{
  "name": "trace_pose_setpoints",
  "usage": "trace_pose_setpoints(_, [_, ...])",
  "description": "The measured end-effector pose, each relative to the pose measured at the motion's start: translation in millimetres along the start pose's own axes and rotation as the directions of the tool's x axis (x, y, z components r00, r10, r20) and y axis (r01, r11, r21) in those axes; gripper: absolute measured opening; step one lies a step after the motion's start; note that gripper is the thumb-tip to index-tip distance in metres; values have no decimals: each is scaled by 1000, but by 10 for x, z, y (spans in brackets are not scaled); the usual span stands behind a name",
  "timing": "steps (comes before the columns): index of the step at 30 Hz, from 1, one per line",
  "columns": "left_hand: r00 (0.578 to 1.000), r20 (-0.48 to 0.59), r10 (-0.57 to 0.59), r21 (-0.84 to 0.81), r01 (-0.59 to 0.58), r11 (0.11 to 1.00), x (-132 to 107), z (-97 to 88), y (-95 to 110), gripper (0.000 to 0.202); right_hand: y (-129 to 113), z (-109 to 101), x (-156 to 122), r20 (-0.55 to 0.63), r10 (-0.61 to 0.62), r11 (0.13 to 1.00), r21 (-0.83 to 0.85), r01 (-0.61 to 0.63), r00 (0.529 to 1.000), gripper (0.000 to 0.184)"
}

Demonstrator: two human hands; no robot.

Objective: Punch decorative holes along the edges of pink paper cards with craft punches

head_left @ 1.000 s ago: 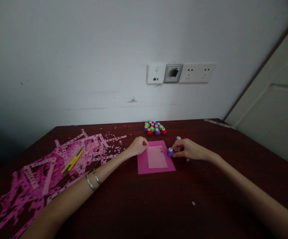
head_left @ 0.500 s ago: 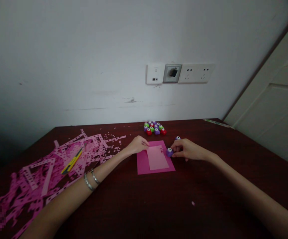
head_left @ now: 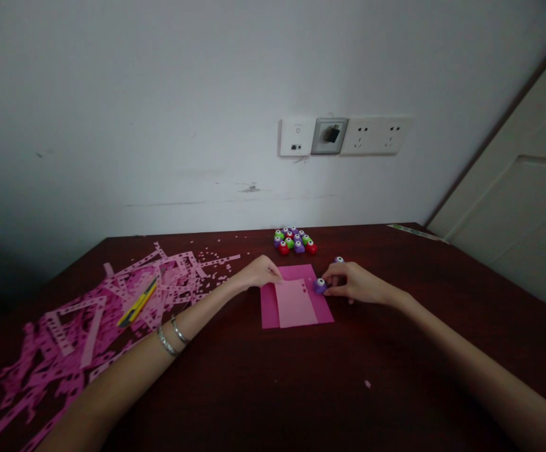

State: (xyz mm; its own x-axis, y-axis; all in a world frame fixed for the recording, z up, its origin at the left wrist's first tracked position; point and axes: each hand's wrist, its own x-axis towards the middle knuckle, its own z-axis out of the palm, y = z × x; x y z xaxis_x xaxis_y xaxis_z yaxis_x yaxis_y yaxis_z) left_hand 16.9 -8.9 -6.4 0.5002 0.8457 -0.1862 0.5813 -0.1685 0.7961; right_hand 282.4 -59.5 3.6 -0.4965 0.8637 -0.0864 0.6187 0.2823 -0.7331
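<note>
A light pink sheet of paper [head_left: 296,306] lies over a larger magenta sheet [head_left: 271,307] on the table. The pink sheet has small punched holes near its top right corner. My left hand [head_left: 261,272] pinches its top left corner between thumb and fingers. At the right edge of the magenta sheet, my right hand [head_left: 355,282] grips a small purple craft punch [head_left: 320,286] with a white round button, just right of the pink sheet. Another punch [head_left: 339,260] stands behind my right hand, partly hidden by it.
Several red, green and purple punches [head_left: 294,241] are grouped near the wall. On the left lies a heap of punched pink paper strips [head_left: 84,333], with a yellow utility knife [head_left: 138,302] on top. Sockets [head_left: 376,136] are on the wall; a patterned strip [head_left: 418,233] lies at the back right.
The pink sheet has shifted left and toward me, away from the purple punch, with my left hand still pinching it. My right hand has hardly moved.
</note>
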Motion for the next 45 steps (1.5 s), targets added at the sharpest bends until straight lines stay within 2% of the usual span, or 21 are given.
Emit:
trace_pose_setpoints(5, [999, 16, -48, -5, 48, 999, -22, 3, 30, 21, -9, -11, -9, -6, 3, 1000, 3, -3, 1000, 33])
trace_pose_setpoints(12, [992, 79, -103, -276, 121, 954, -36, -6, 57, 22, -27, -31, -13, -17, 13, 999, 36, -12, 1000, 32])
trace_pose_setpoints(16, [990, 80, -118, -344, 139, 928, -40, -13, 68, 22, -39, -26, -13, -23, 15, 999, 40, -14, 1000, 31])
trace_pose_setpoints(29, [990, 87, -108, -364, 132, 922, -12, 5, 15, 21, -47, 2, -15, 7, -5, 1000, 26, 5, 1000, 31])
trace_pose_setpoints(35, [988, 72, -140, -343, 156, 926, -26, 1, 41, 20, -49, -1, -11, 20, -4, 1000, 21, 3, 1000, 31])
trace_pose_setpoints(45, [990, 84, -111, -360, 134, 923, -16, 4, 16, 23, -41, 23, -5, 27, -15, 999, 32, 15, 1000, 33])
